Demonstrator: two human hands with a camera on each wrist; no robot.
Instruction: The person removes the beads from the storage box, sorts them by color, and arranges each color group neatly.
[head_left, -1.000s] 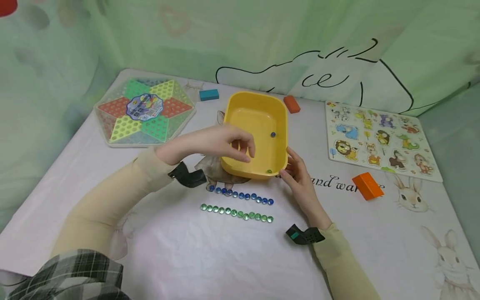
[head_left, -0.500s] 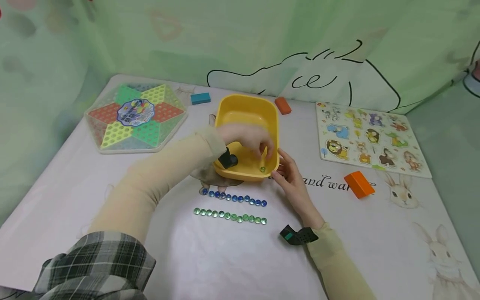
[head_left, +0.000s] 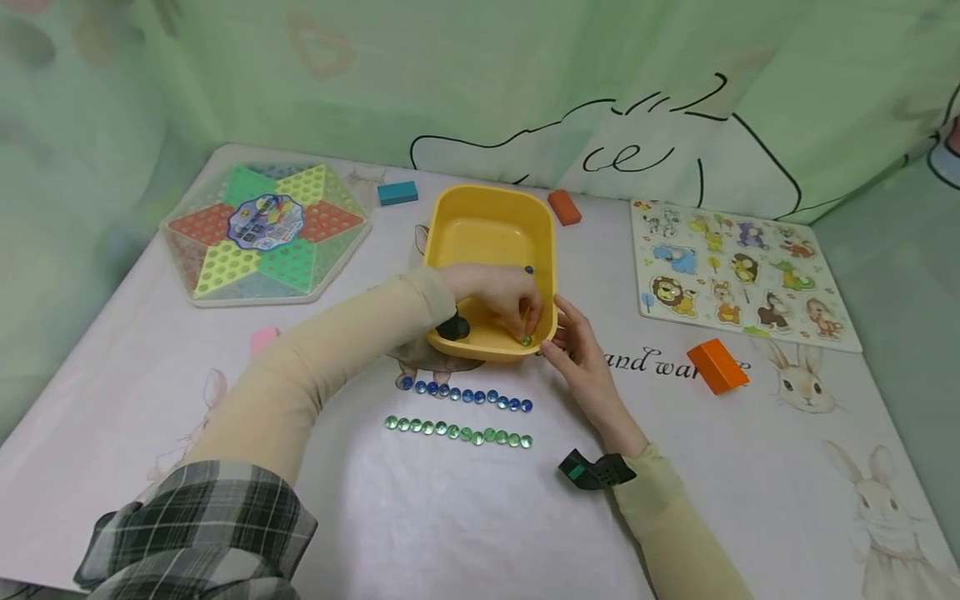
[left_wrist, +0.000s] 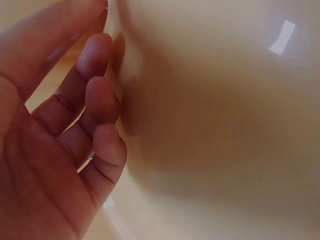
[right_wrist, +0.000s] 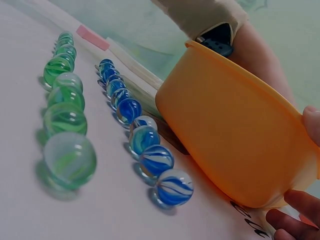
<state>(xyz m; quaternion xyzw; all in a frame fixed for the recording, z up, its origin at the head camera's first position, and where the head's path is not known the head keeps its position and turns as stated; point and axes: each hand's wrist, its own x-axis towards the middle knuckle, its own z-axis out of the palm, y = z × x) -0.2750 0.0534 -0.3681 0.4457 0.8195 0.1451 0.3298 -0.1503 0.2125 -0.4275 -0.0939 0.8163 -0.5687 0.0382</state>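
Observation:
In the head view my left hand [head_left: 498, 292] reaches down into the yellow plastic tub [head_left: 491, 204]. Its thumb and finger pinch a green marble [head_left: 527, 340] at the tub's near right corner. A blue marble [head_left: 528, 269] lies in the tub, partly hidden behind that hand. My right hand [head_left: 585, 358] grips the tub's near right corner from outside; the right wrist view has its thumb [right_wrist: 312, 122] at the rim and fingers low on the wall. In front of the tub, a row of blue marbles [head_left: 468, 396] lies above a row of green marbles [head_left: 453, 431].
A hexagonal Chinese checkers board [head_left: 262, 233] lies at the left, and an animal puzzle board [head_left: 742, 275] at the right. Blue [head_left: 397, 193], red [head_left: 564, 207], orange [head_left: 717, 367] and pink [head_left: 264, 338] blocks stand about the white cloth.
My left hand has moved right and down inside the tub, from above its left side to the green marble, and now pinches it. The right hand stays at the tub's corner.

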